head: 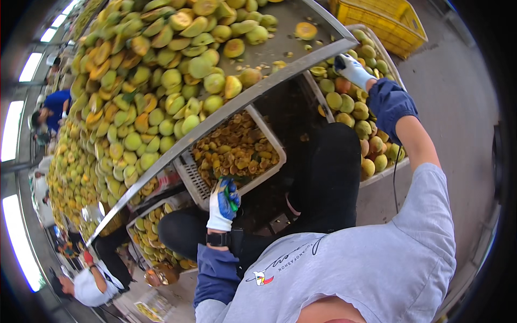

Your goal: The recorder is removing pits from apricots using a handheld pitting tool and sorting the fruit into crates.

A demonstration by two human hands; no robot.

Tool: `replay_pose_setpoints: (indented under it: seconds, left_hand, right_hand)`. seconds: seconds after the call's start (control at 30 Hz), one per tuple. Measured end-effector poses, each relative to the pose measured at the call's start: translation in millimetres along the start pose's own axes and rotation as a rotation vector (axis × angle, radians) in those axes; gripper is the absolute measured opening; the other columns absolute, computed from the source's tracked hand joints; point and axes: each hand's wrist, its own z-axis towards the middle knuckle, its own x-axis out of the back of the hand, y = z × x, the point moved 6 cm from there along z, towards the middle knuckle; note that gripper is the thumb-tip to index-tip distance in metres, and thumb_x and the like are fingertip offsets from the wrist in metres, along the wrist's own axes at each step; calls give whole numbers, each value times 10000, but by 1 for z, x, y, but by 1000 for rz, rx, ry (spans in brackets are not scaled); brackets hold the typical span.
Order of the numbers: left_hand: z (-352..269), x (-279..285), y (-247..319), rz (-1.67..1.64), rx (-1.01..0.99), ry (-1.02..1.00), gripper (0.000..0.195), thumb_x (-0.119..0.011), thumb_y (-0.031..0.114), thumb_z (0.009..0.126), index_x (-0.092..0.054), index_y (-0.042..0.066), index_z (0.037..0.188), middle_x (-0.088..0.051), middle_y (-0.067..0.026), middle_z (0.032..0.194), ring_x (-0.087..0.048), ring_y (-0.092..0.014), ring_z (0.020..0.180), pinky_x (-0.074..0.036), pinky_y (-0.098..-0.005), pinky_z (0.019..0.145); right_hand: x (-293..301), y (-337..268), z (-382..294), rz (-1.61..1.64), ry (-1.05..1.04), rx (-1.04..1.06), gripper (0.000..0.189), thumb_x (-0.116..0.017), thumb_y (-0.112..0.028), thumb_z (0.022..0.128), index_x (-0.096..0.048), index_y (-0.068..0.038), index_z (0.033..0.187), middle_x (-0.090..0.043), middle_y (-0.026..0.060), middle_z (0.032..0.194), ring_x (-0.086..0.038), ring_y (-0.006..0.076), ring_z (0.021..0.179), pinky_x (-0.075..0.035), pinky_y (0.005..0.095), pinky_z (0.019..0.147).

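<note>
My left hand, in a white glove with a blue coated palm, is closed around a small green object, possibly a tool handle. It is at the near edge of a white plastic crate of brownish fruit scraps. My right hand, gloved too, reaches over a crate of whole yellow-green fruit at the right; its fingertips are dark and hard to make out, so whether it grips a fruit is unclear. Halved and pitted fruit, like peaches or apricots, is heaped on the metal-edged table.
The table's metal rim runs diagonally above the scrap crate. A yellow crate stands on the floor at the upper right. Another crate of fruit halves is left of my knee. A cable hangs near my right arm. Several people are along the left.
</note>
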Motion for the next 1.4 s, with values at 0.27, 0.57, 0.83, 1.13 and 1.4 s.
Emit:
replay_pose_setpoints:
  seconds: [0.27, 0.57, 0.83, 1.13, 1.4]
  left_hand:
    - [-27, 2, -10, 68, -119, 21, 222, -675, 300, 1042, -607, 127, 1163, -733, -109, 928, -567, -134, 597, -515, -328, 527]
    - [-38, -14, -24, 162, -218, -87, 259, -687, 301, 1045, -604, 87, 1164, -765, -151, 1011, -601, -173, 578, -534, -346, 496]
    - [-65, -17, -26, 207, -474, -160, 282, -684, 183, 1028, -569, 66, 1258, -703, -69, 960, -602, -105, 686, -520, -266, 588]
    - [-103, -73, 34, 678, -989, -98, 285, -676, 138, 1011, -562, 20, 1245, -642, -73, 804, -598, -184, 642, -486, -327, 565]
    - [-149, -138, 70, 1073, -1246, 63, 306, -758, 150, 930, -592, 16, 1149, -694, -202, 806, -709, -423, 756, -558, -470, 652]
  right_hand:
    - [96, -95, -61, 178, -14, -14, 258, -665, -214, 949, -708, -27, 1122, -753, 178, 992, -716, 340, 912, -546, 437, 844]
    - [70, -305, 68, 90, 128, 89, 456, -647, -387, 970, -624, -40, 1266, -703, 246, 1216, -671, 411, 1158, -518, 478, 965]
    - [19, -318, 140, -170, -4, -33, 485, -721, -344, 940, -656, 15, 1260, -738, 238, 1170, -714, 376, 1096, -560, 450, 928]
    - [22, -365, -29, 1707, -205, -56, 335, -632, -178, 1031, -612, -50, 1340, -707, 84, 1195, -732, 217, 1018, -656, 390, 820]
    - [-2, -455, -148, 1793, -29, 124, 365, -604, -176, 1030, -608, 10, 1344, -700, 181, 1260, -699, 321, 1138, -585, 439, 1020]
